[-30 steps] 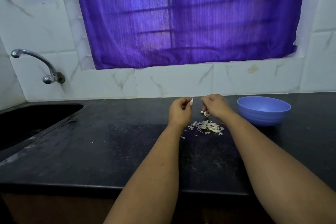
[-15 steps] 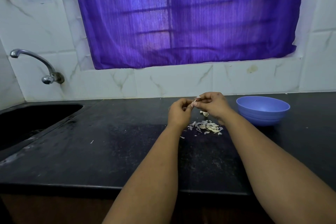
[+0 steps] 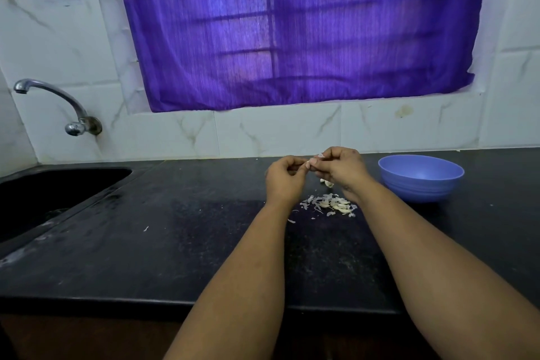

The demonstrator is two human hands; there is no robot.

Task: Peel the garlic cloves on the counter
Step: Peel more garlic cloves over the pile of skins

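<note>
A garlic clove (image 3: 314,161) is pinched between both hands above the far side of the black counter (image 3: 146,242). The left hand (image 3: 285,177) curls round it; the right hand (image 3: 340,168) nips a flap of skin — peeling looks under way. Next, likely a steady pull. The clove is mostly hidden. Peel scraps (image 3: 330,204) lie below, a blue bowl (image 3: 420,178) to the right — its contents unclear.

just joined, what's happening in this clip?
A person is peeling garlic over a black counter. The left hand and right hand meet above it, both pinching one small garlic clove at the fingertips. A pile of peels lies just below, a few cloves sit under the right hand, and a blue bowl stands to the right.
</note>
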